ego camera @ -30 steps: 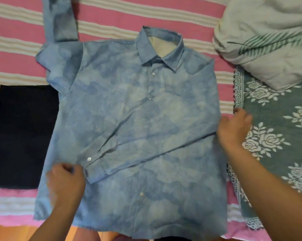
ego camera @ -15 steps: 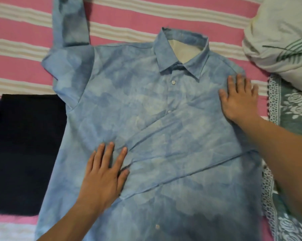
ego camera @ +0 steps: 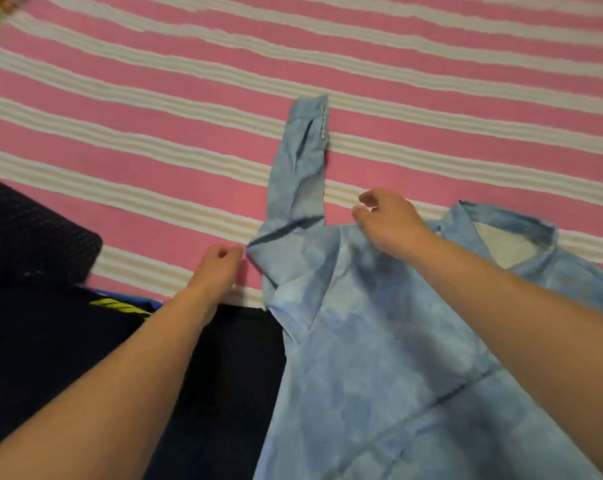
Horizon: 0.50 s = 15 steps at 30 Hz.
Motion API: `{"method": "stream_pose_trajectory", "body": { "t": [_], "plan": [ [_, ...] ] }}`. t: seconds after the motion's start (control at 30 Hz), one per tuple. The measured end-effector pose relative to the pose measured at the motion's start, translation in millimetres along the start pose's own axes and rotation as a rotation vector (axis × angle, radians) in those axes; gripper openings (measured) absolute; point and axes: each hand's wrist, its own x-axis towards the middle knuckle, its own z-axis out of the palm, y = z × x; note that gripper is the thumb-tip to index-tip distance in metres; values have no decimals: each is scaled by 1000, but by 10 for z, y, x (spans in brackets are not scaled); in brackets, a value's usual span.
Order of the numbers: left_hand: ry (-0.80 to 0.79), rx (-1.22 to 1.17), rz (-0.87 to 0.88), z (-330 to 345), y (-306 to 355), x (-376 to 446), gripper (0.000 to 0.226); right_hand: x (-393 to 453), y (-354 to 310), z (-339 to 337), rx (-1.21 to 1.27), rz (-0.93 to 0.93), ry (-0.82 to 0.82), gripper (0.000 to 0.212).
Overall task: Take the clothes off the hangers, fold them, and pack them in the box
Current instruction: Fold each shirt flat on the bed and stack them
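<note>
A light blue mottled shirt [ego camera: 379, 341] lies front up on the bed, its collar [ego camera: 508, 230] at the right. One long sleeve [ego camera: 302, 168] stretches straight away from the shoulder, cuff farthest from me. My left hand [ego camera: 217, 268] hovers just left of the folded shoulder corner, fingers loosely curled and holding nothing. Over the shoulder edge at the sleeve's base is my right hand [ego camera: 386, 221]. Its fingers are loosely curled with no cloth seen between them. The other sleeve lies folded across the shirt's front, partly hidden under my right forearm.
A pink and white striped bedsheet [ego camera: 154, 98] covers the bed. Dark navy folded clothes [ego camera: 33, 323] lie to the left, touching the shirt's side, with a blue and yellow strip [ego camera: 123, 304] showing between them.
Both hands have lifted off the shirt's front and moved up to its left shoulder. The view has swung left, so the pillow and green floral blanket are out of sight.
</note>
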Motion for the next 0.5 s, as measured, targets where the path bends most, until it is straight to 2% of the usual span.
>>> {"method": "stream_pose_trajectory", "body": {
  "t": [0.1,0.2,0.23,0.33,0.43,0.5],
  "plan": [
    [-67,-96,87,-13,-239,134,18,632,-565,165,103,39,-20,58],
    [-69,-143,110,17,-401,258,35,1302,-1062,411,331,152,40,88],
    [-50,-146,90,29,-412,305,42,1473,-1172,480,384,220,47,89],
    [-33,-75,32,35,-381,360,51,1754,-1358,587,439,330,76,53],
    [-69,-92,-21,21,-352,349,63,1637,-1676,397,666,231,65,33],
    [-46,-227,-64,-33,-280,272,69,1364,-1976,39,787,110,-119,21]
  ]
}}
